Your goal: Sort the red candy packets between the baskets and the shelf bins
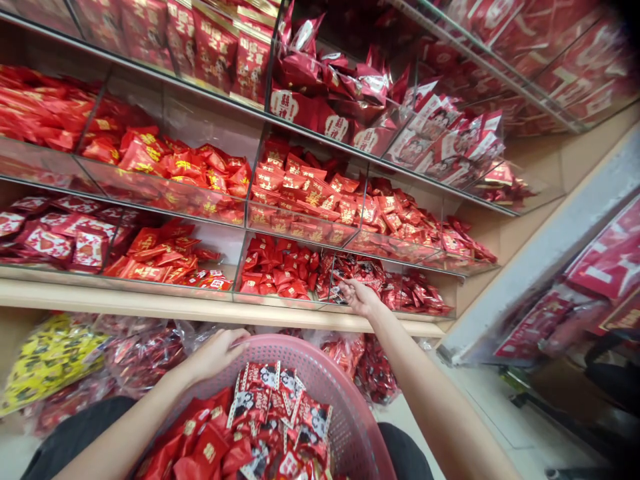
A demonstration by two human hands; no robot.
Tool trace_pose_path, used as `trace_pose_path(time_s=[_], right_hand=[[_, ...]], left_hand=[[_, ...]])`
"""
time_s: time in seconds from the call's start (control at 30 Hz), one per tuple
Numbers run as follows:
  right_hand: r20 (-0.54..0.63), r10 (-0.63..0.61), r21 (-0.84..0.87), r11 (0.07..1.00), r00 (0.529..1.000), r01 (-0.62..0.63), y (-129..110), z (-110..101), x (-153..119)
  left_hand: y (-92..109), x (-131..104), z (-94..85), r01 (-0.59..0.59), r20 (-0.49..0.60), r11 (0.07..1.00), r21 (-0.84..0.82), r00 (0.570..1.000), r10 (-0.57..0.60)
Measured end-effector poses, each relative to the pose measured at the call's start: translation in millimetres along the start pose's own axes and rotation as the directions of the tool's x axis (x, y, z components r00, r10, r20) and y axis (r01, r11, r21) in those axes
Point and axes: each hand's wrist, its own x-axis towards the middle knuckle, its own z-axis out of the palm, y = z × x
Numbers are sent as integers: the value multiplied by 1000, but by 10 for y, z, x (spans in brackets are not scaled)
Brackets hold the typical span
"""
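Observation:
A pink plastic basket sits low in front of me, filled with several red candy packets. My left hand grips the basket's far rim. My right hand reaches forward into the lowest clear bin, its fingers closing around dark red candy packets at the bin's front edge. Whether it holds one firmly is unclear.
Clear shelf bins rise in tiers, each packed with red wrapped sweets. Bulk bags in red and yellow lie under the wooden ledge. Another rack with red packs stands at the right, across a tiled aisle.

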Motion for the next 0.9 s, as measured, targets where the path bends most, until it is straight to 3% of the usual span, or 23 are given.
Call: trace_pose_path(time_s=[0.23,0.47,0.7,0.83,0.9], right_hand=[[-52,36,2,999,998,-36,21,-209,-176],[-78,32,-118,992,996,-41,19,-376,-341],[-81,-151,-277,953,985,124,43,-510,-574],[-36,-319,-358,889,947,285,120,-621,-754],[-14,-346,-387,867,938,314,167,-643,-875]], left_hand=[[7,18,8,-9,5,1000,7,1000,9],[19,9,9,-4,7,1000,-13,1000,5],[10,16,5,-11,-2,1000,-9,1000,11],[2,15,8,-11,-7,999,-30,1000,11],[2,19,10,-10,-4,999,-31,1000,10]])
